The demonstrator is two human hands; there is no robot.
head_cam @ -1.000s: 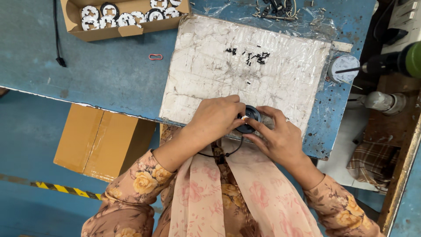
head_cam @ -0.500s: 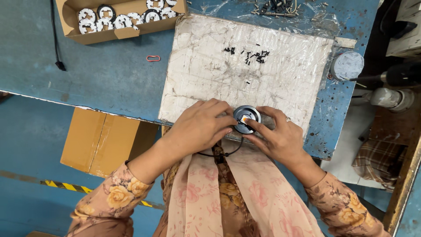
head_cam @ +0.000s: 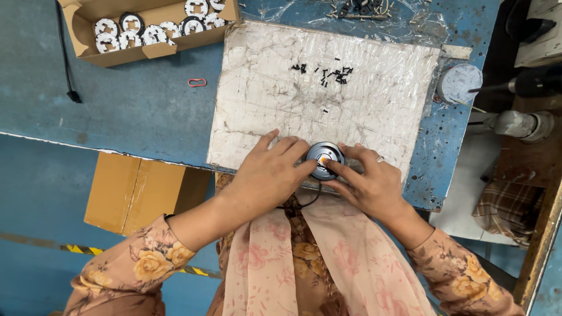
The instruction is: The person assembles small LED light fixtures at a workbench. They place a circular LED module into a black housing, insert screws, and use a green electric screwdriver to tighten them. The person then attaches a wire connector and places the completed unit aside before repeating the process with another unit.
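disc (head_cam: 324, 159), round and dark with a shiny middle, lies at the near edge of the white mat (head_cam: 281, 88), pressed between two hands.

the left hand (head_cam: 270, 175) rests flat on the mat with its fingers spread, fingertips touching the disc's left rim; it is not closed around it. the right hand (head_cam: 367, 184) comes in from the right, one fingertip on the disc's centre and the others along its right side, loosely curled rather than clamped. a thin black wire (head_cam: 301, 205) loops down from under the disc toward the person's lap. a scatter of small black screws (head_cam: 328, 73) lies farther up the mat. on the blue bench (head_cam: 117, 111), a carton (head_cam: 146, 29) of round black-and-white parts sits at the far left, a red band (head_cam: 197, 82) near it, and a grey tin (head_cam: 459, 83) just right of the mat.
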